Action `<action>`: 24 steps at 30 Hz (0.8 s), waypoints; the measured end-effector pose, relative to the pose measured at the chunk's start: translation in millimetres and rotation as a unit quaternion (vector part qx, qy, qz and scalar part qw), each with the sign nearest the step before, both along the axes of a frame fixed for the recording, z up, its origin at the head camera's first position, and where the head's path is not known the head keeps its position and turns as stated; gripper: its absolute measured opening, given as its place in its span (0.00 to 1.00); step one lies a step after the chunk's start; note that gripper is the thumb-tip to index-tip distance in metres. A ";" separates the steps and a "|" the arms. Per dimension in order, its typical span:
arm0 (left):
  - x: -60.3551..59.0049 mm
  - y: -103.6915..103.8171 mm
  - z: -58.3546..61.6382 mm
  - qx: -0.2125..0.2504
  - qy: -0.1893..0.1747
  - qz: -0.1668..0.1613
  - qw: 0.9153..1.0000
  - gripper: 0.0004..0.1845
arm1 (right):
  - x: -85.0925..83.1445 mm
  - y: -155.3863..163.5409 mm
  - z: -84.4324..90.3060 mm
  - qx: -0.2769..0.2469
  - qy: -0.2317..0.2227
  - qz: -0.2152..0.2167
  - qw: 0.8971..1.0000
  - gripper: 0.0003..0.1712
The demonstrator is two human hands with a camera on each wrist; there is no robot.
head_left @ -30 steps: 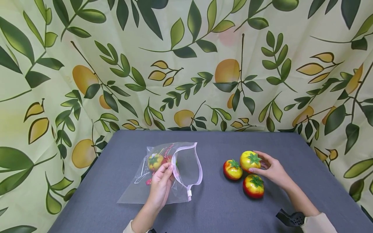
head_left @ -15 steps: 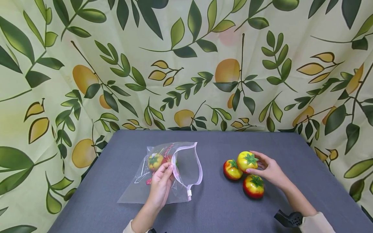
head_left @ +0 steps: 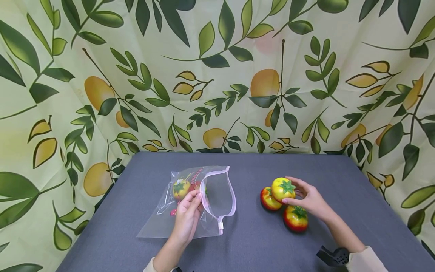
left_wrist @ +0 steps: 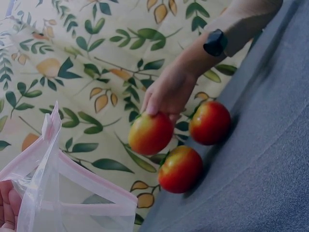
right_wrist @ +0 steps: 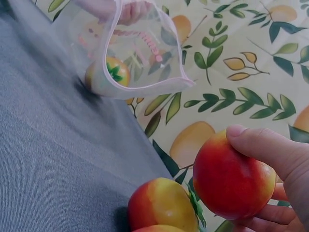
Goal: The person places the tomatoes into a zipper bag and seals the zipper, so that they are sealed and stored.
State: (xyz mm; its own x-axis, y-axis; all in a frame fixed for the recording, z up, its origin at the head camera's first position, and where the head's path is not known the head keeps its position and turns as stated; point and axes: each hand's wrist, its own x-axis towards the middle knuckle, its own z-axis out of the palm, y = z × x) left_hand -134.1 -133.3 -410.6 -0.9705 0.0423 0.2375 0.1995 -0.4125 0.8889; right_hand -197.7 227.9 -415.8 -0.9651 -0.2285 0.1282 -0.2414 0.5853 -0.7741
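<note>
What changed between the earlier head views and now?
The right hand moved left toward the clear plastic bag with a pink rim, carrying a round, glossy red-and-yellow fruit with green leaves. In the head view, that fruit now hides more of the left resting fruit. Nothing was newly grasped or released. The left hand, bag, left fruit and near resting fruit stayed put.

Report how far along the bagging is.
Apparently done: at least one red-and-yellow fruit is inside the clear bag, which the left hand pinches. In hand: the right hand grips another fruit, outside the bag. Probably remaining: two loose fruits resting on the table.
</note>
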 end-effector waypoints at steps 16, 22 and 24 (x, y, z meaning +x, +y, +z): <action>0.6 0.1 0.5 -0.002 -0.002 0.001 1.000 0.10 | 3.9 -12.0 1.0 -0.014 0.004 0.016 1.000 0.40; 0.7 -0.1 1.0 -0.003 -0.005 0.002 1.000 0.10 | 5.7 -16.5 0.0 -0.031 0.017 0.033 0.999 0.40; 0.5 -0.3 1.0 -0.002 -0.004 0.002 1.000 0.10 | 6.3 -18.3 0.9 -0.031 0.017 0.037 0.999 0.40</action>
State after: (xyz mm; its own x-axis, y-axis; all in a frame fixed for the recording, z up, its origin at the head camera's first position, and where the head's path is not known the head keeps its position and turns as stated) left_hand -133.5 -133.6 -409.6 -0.9725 0.0388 0.2298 0.1945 -0.4089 0.8916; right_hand -191.4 209.6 -415.0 -0.9409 -0.2887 0.1773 -0.3088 0.5156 -0.7993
